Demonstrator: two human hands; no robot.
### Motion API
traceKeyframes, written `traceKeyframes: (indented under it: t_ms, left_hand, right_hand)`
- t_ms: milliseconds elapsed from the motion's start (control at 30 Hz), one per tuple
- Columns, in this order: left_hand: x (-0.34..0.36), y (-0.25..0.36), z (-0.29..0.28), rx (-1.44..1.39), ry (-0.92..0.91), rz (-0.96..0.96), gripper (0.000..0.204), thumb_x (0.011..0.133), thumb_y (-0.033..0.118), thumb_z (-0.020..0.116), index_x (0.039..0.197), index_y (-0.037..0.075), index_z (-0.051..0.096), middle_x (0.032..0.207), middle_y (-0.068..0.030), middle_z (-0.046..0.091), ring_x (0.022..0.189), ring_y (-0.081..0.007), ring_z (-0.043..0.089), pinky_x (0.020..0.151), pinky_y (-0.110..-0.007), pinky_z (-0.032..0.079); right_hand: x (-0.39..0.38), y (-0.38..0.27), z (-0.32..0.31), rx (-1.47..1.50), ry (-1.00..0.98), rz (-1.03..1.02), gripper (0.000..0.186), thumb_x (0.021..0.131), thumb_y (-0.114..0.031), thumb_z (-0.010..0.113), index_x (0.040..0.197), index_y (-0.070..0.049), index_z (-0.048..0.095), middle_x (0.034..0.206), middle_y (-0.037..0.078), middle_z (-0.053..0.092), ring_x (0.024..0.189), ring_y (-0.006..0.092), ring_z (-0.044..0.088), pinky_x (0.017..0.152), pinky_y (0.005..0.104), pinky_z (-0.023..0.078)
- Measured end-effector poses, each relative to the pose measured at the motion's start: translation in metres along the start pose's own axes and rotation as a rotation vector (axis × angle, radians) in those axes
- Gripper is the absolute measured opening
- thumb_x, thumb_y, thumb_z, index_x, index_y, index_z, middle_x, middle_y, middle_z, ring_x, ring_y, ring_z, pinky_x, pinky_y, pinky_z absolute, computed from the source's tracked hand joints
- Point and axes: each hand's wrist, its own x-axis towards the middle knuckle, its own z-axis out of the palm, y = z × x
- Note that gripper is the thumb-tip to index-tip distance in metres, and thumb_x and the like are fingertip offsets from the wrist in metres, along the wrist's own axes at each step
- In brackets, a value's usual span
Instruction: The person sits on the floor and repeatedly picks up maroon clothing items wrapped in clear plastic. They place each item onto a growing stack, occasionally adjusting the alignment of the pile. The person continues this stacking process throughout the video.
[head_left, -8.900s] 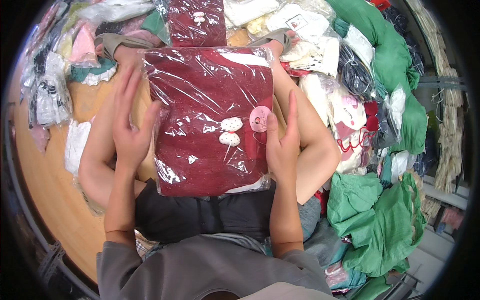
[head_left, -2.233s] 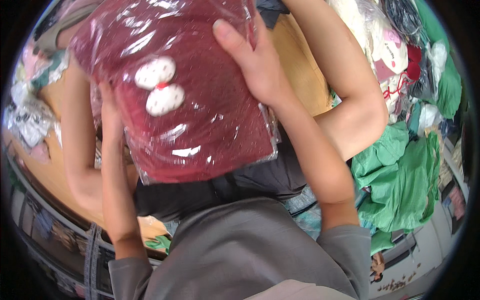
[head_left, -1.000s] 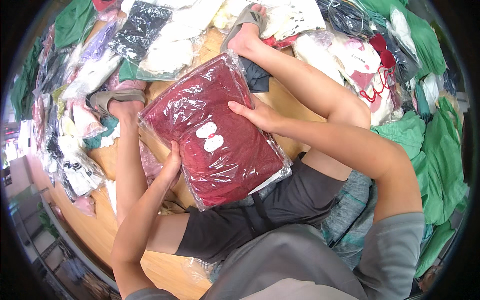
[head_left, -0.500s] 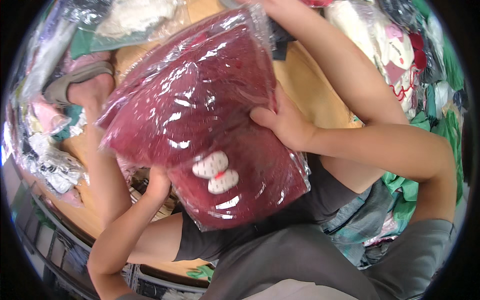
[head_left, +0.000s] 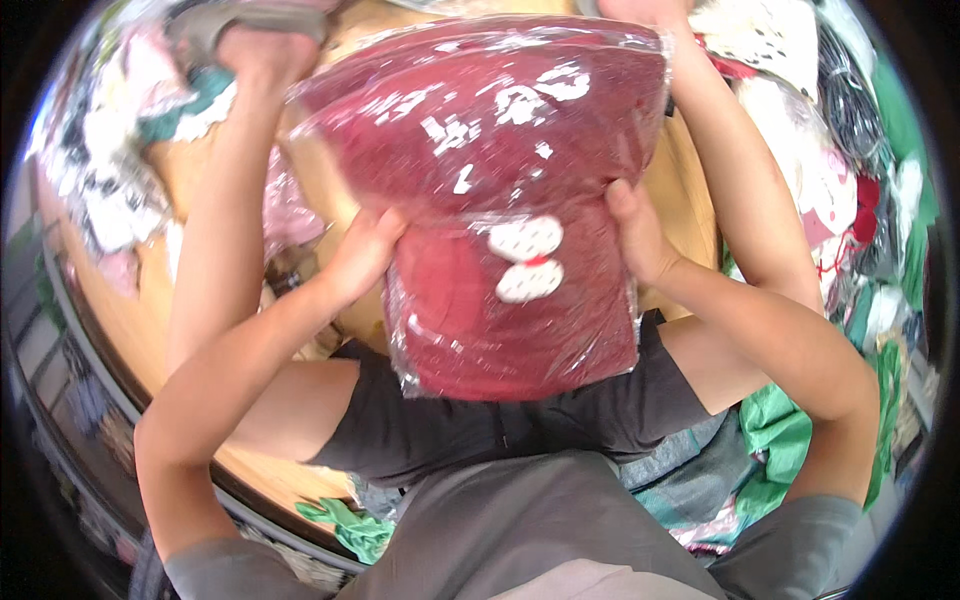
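Note:
A dark red garment in a clear plastic bag is held up in front of my lap. On its front sits a white dotted bow with a small red centre. My left hand grips the bag's left edge, its thumb on the near face. At the right edge, my right hand clasps the bag, thumb in front too. The other fingers of both hands are hidden behind it. The bag's far part spreads wide and shiny beyond my hands.
Bagged clothes heap up at the left. More packed garments and green plastic lie along the right. A pink bag rests on the wooden floor between my legs. Dark metal racking stands at the left rim.
The bag has turned from a slant to nearly straight and shifted right. My left hand has moved up its left edge, and my right hand has moved to its right edge.

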Motion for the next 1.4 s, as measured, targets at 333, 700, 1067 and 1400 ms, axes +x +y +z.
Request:
traceKeyframes:
  t_ms: [333,700,1067,1400]
  left_hand:
    - [-0.010,0.027,0.003,-0.097,-0.062,0.190,0.078,0.104,0.057,0.052,0.154,-0.001,0.037,0.149,-0.0177,0.051,0.137,-0.0277,0.050,0.116,-0.040,0.039]
    - [-0.008,0.025,0.018,-0.183,0.049,0.139,0.075,0.105,0.068,0.037,0.134,0.003,0.057,0.106,-0.0044,0.064,0.090,-0.0140,0.058,0.083,-0.029,0.049]
    - [-0.008,0.008,0.017,-0.513,-0.072,0.103,0.090,0.098,0.069,0.055,0.152,-0.001,0.041,0.140,-0.0127,0.059,0.122,-0.0205,0.061,0.105,-0.035,0.049]
    - [0.008,0.005,0.011,-0.405,-0.101,0.098,0.090,0.099,0.076,0.042,0.149,0.001,0.047,0.138,-0.0118,0.062,0.121,-0.0198,0.062,0.105,-0.035,0.049]
  right_hand:
    - [0.005,0.002,-0.001,-0.018,0.040,0.073,0.094,0.100,-0.069,0.048,0.159,0.002,0.030,0.159,0.016,0.039,0.146,0.0250,0.037,0.122,0.0378,0.027]
    - [0.015,0.012,-0.006,0.039,0.112,0.073,0.085,0.105,-0.063,0.045,0.159,0.002,0.030,0.156,0.013,0.044,0.140,0.0227,0.044,0.119,0.0351,0.032]
    - [0.005,-0.009,0.011,0.086,0.110,0.080,0.092,0.101,-0.068,0.048,0.160,0.000,0.030,0.154,0.015,0.046,0.136,0.0245,0.049,0.117,0.0362,0.036]
    - [0.009,-0.013,0.021,0.022,0.174,0.008,0.096,0.098,-0.072,0.049,0.158,0.002,0.031,0.151,0.016,0.049,0.135,0.0249,0.051,0.114,0.0370,0.040]
